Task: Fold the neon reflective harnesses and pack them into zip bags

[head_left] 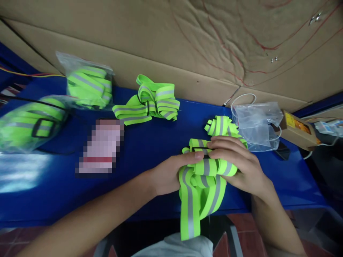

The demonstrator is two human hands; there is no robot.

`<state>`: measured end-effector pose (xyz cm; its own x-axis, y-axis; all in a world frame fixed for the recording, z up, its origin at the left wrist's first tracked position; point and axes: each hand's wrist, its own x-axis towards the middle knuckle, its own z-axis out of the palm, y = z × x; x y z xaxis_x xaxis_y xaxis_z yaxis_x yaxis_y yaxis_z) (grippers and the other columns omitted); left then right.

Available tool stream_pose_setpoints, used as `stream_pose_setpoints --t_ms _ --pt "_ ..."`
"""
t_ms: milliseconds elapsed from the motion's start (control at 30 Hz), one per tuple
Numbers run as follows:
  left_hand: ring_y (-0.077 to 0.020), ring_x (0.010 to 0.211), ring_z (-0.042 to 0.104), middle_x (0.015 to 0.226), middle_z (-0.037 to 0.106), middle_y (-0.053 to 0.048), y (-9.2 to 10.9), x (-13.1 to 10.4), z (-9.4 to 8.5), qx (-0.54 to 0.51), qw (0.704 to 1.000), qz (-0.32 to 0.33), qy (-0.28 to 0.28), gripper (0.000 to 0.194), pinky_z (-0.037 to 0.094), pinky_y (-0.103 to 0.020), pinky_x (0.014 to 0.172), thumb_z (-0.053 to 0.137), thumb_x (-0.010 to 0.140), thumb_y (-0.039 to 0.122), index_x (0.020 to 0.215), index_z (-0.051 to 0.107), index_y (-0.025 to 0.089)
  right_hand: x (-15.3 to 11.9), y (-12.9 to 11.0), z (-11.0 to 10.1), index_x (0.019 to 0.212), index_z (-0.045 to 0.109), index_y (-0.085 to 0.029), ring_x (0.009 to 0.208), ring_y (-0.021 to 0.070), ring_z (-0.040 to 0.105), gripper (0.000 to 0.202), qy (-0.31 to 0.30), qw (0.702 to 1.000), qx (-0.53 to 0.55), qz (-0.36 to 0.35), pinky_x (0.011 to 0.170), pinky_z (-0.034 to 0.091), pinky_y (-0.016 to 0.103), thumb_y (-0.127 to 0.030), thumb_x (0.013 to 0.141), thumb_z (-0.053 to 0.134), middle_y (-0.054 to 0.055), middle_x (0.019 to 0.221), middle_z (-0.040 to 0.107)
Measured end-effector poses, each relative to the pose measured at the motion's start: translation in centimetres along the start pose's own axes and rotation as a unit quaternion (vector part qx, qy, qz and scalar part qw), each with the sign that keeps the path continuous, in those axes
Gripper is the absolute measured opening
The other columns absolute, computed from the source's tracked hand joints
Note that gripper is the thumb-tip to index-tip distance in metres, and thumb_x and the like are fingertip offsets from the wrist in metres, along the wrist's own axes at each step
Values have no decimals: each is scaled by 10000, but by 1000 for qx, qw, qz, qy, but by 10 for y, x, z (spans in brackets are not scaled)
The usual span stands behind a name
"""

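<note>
Both hands hold one bundle of neon-green reflective strap [189, 200] with a grey stripe, over the front part of the blue table. My left hand [171, 171] grips its left side, thumb on top beside a black buckle. On the right, my right hand [241, 164] wraps round the bundle, fingers bent over the top near the buckle. Loops of strap hang down past the table's front edge. Just behind my right hand lies another folded green strap [221, 125]. A looser green strap pile [158, 101] rests at the back middle.
Two clear bags of green straps [89, 85] [29, 125] lie at the left on the blue table [150, 150]. A pixelated phone-like object [102, 146] is near them. At the right are a clear plastic bag [258, 125], a cardboard box [297, 130] and a dark object [282, 150]. Cardboard stands behind.
</note>
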<state>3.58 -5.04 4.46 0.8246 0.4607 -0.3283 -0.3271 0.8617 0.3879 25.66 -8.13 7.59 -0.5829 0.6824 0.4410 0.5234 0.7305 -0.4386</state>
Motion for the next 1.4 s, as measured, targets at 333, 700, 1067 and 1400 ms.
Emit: stream_pose_setpoints --t_ms 333,700,1067,1400 --pt "-145 633 597 644 657 -10 4 7 -7 52 993 29 106 160 521 -269 652 729 509 159 666 701 137 2 0 13 1486 510 -306 1507 233 413 459 -14 984 109 137 1276 319 452 -284 1032 575 53 1568 500" --pt "-138 795 594 904 640 5 -5 1 4 243 960 127 -63 550 488 -270 735 869 722 284 1199 610 199 0 12 -6 1512 529 -327 1343 324 605 823 -103 881 351 299 1195 441 481 -600 792 821 57 1474 619" --pt "-230 1106 607 1268 569 -69 -7 1 -8 276 954 108 -41 973 497 -369 925 905 731 413 1485 300 305 4 -3 -1 1280 722 -344 1118 250 738 563 -35 870 350 345 945 625 350 -308 750 910 7 1287 746" --pt "-289 1031 723 1093 756 -107 4 8 -9 298 943 -43 -145 512 569 -419 896 886 731 295 1188 687 176 -1 7 4 1195 735 -213 720 193 768 653 50 670 561 483 657 651 281 -324 599 978 34 941 806"
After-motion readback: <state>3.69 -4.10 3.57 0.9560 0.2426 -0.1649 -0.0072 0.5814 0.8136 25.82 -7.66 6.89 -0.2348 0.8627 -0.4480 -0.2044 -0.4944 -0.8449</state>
